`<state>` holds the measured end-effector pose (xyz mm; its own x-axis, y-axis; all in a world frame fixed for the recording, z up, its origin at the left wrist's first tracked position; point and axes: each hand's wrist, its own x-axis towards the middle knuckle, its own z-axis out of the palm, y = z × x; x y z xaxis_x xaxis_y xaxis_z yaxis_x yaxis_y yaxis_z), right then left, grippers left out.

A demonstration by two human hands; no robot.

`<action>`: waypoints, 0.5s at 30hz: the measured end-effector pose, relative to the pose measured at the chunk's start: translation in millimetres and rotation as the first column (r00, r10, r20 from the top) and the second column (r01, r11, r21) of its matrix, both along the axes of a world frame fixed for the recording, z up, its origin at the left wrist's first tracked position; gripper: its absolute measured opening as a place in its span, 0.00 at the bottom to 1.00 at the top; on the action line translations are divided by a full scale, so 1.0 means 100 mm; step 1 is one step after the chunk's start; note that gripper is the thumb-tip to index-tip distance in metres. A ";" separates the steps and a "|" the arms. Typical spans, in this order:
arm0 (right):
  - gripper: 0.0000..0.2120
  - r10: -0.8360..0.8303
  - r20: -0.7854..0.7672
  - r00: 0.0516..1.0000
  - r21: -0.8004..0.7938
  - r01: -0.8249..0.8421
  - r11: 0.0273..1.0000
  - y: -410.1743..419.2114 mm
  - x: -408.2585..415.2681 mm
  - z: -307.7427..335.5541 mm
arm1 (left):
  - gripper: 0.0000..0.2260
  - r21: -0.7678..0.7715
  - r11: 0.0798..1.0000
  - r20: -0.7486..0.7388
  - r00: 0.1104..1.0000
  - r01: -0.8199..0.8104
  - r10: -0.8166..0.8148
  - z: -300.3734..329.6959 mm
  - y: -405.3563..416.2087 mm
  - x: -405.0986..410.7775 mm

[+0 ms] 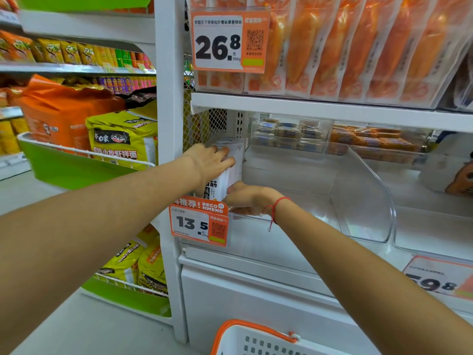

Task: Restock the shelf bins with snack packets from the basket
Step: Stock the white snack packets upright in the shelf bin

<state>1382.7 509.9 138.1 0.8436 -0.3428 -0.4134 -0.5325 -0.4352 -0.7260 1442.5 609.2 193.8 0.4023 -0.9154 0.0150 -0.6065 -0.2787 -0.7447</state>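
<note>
I am holding a stack of white packets [222, 172] upright at the far left end of the clear bin [302, 221], my left hand [211, 160] curling over its top and my right hand [242, 198] gripping its lower edge just below, right behind the price tag [198, 222]. The packets are looking light, soft and slick to me, so I am judging that clamping the whole stack top and bottom is keeping it from fanning out. To the right of my hands the bin is lying open up to a curved divider [363, 198]; the shelf [307, 108] above is sitting low, and the basket [245, 339] is waiting below my right arm.
</note>
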 end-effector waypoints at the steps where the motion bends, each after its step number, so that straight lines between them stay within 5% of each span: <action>1: 0.10 -0.003 0.009 1.000 0.051 0.002 0.999 -0.01 -0.01 0.01 | 0.45 -0.002 1.000 -0.008 1.000 -0.006 0.006 0.01 0.00 -0.01; 8: 0.27 -0.119 0.101 0.988 0.008 0.119 0.993 0.09 0.10 -0.01 | 0.44 0.010 1.000 -0.017 1.000 -0.009 0.009 -0.01 0.00 0.01; 15: 0.12 -0.059 0.069 0.996 0.095 0.052 0.994 0.07 0.07 0.02 | 0.40 0.028 0.989 -0.060 0.988 0.146 -0.144 0.12 0.14 0.14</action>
